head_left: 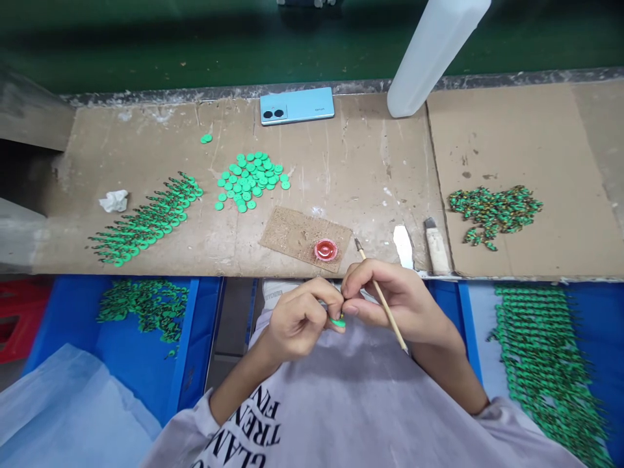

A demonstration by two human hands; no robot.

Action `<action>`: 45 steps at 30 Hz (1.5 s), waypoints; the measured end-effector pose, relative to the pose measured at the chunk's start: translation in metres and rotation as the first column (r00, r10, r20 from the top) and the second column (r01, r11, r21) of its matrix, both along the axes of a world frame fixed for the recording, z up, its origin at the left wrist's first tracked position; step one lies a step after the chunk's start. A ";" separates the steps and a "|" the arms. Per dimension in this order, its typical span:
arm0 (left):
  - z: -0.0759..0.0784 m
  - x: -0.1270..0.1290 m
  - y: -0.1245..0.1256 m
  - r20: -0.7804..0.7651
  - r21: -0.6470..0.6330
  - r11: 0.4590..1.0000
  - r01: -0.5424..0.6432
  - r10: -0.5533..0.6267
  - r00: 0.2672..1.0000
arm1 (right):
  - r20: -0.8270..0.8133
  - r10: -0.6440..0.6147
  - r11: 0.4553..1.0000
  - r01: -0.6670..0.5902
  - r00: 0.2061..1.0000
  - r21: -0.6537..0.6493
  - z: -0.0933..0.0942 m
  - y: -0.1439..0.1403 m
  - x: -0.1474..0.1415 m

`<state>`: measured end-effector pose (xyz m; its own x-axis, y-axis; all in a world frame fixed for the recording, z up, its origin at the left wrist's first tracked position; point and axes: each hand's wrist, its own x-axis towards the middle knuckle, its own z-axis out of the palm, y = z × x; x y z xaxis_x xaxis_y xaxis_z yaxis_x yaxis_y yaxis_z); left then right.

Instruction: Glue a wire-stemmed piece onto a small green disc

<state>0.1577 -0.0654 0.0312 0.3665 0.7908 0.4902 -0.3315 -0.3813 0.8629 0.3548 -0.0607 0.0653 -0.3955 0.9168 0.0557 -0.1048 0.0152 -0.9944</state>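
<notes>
Close to my body at the bench edge, my left hand (303,317) pinches a small green disc (338,322). My right hand (397,300) meets it there, its thumb and forefinger closed at a tiny dark part by the disc; the fingers mostly hide that part. A thin wooden paintbrush (385,302) is also held in my right hand, lying across it with its dark bristles up. Just beyond my hands, a small round cup of red liquid (325,249) stands on a brown rough board (292,233).
Loose green discs (251,179) lie in a pile; assembled green pieces (146,224) stand in rows at left. Small green-gold parts (494,211) are heaped at right. A phone (297,106), white bottle (431,55), scraper (436,247) and blue bins (188,364) surround the work area.
</notes>
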 end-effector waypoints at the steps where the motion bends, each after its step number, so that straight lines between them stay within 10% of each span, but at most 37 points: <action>1: 0.000 0.001 0.000 0.006 -0.006 1.000 -0.005 0.005 1.000 | -0.003 -0.001 1.000 0.001 1.000 -0.006 0.000 0.000 0.000; 45: 0.015 0.000 0.000 -0.016 -0.085 0.995 -0.059 0.058 0.998 | -0.106 -0.043 0.989 0.028 0.993 -0.143 -0.005 0.000 -0.006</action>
